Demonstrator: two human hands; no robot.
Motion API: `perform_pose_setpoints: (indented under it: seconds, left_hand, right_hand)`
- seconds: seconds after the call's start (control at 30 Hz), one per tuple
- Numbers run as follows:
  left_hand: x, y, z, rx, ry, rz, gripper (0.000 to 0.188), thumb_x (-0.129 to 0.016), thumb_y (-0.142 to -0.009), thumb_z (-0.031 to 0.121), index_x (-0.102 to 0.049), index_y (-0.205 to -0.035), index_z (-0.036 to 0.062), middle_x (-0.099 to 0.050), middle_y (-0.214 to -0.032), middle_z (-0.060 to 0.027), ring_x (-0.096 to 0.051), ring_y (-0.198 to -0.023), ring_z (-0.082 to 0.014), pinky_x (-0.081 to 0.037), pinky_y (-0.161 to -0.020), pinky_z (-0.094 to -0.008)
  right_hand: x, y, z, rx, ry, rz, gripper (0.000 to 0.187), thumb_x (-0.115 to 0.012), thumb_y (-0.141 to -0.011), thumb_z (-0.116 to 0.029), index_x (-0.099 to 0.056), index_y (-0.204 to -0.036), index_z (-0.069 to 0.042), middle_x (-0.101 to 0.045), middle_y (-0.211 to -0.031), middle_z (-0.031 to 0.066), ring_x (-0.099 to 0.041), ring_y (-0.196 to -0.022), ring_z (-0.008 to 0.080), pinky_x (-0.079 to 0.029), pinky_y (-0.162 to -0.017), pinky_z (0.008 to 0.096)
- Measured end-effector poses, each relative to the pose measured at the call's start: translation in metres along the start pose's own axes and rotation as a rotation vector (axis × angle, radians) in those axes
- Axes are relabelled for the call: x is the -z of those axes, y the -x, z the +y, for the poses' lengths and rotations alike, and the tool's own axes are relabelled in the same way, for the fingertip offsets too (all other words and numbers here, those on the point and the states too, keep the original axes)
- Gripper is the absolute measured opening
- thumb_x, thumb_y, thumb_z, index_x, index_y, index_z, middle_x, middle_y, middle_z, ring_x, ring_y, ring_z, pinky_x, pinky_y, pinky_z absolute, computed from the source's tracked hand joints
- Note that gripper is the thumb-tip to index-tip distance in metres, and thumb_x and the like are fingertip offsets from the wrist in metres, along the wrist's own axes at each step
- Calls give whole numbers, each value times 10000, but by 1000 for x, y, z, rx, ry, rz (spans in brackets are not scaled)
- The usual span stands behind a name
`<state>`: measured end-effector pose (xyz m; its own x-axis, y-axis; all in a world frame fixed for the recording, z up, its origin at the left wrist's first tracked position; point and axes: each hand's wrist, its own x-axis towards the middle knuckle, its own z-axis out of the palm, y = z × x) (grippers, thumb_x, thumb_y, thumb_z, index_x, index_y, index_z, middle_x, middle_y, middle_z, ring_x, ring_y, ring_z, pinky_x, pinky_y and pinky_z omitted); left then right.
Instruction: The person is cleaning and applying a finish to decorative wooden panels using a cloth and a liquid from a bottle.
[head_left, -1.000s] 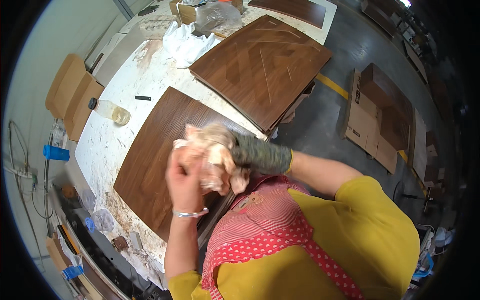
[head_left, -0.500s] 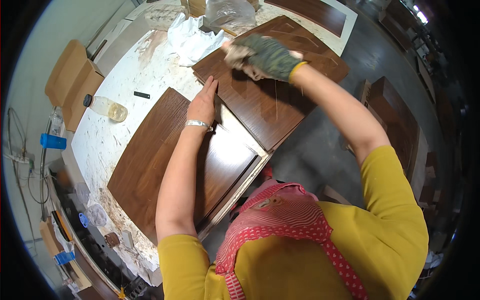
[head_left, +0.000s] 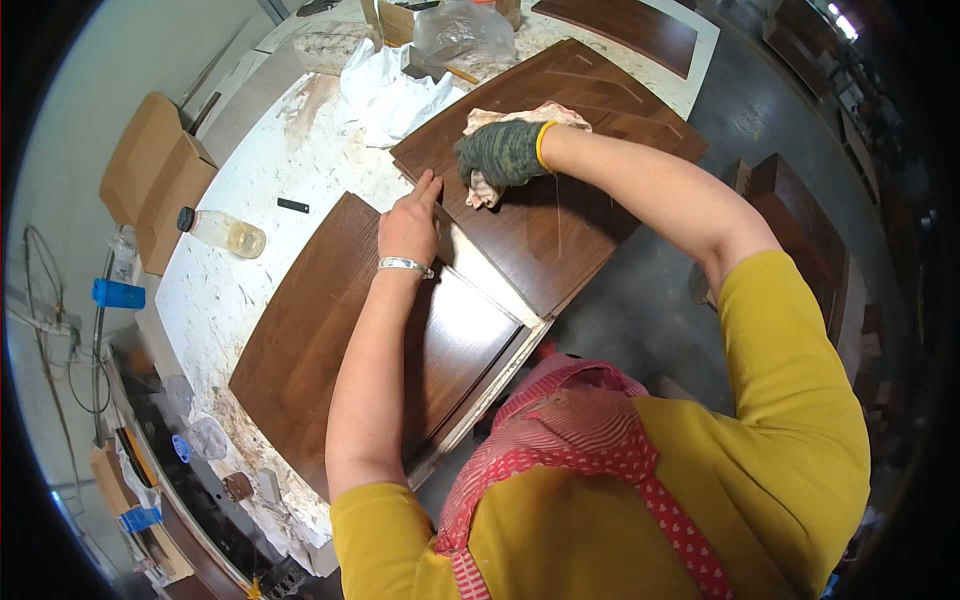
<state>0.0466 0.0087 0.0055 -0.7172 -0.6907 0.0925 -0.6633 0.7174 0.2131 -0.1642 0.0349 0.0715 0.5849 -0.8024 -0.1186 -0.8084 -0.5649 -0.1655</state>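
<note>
My right hand, in a dark green camouflage work glove with a yellow cuff, is closed on a crumpled, stained pale rag. It presses the rag onto a dark brown wooden panel on the right of the worktable. My bare left hand, with a bracelet at the wrist, rests with fingers stretched along that panel's left edge. Under its wrist and forearm lies another dark brown panel with a glossy surface. A narrow pale strip of table shows between the two panels.
A capped bottle of yellowish liquid lies on the white worktable near a small black strip. White plastic bags and a clear bag sit at the back. An open cardboard box stands left; another panel lies far right.
My right hand, with the rag, has moved slightly nearer and left over the right-hand panel. My left hand stays by the panel's edge. The whole view has shifted a little.
</note>
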Motion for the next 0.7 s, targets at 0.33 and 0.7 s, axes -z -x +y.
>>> perform_pose_setpoints:
  seconds: [0.33, 0.7]
  left_hand:
    - [-3, -5, -11, -68, 30, 68, 447, -575, -798, 82, -544, -1240, 133, -468, -1391, -2, -596, -1028, -269, -510, -844, -403]
    - [-10, 21, 33, -189, 81, -32, 862, -663, -773, 514, -334, -1403, 25, -268, -1487, -187, -265, -1356, -387, -349, -1053, -440]
  right_hand:
    - [36, 106, 16, -436, -1728, 481, 280, -596, -875, -288, -635, -888, -11, -638, -817, 29, -585, -694, 66, -473, -605, 210]
    - [4, 212, -8, -549, -500, 804, 346, -575, -885, -248, -587, -1193, -92, -602, -1168, 83, -581, -1061, 198, -442, -942, 296]
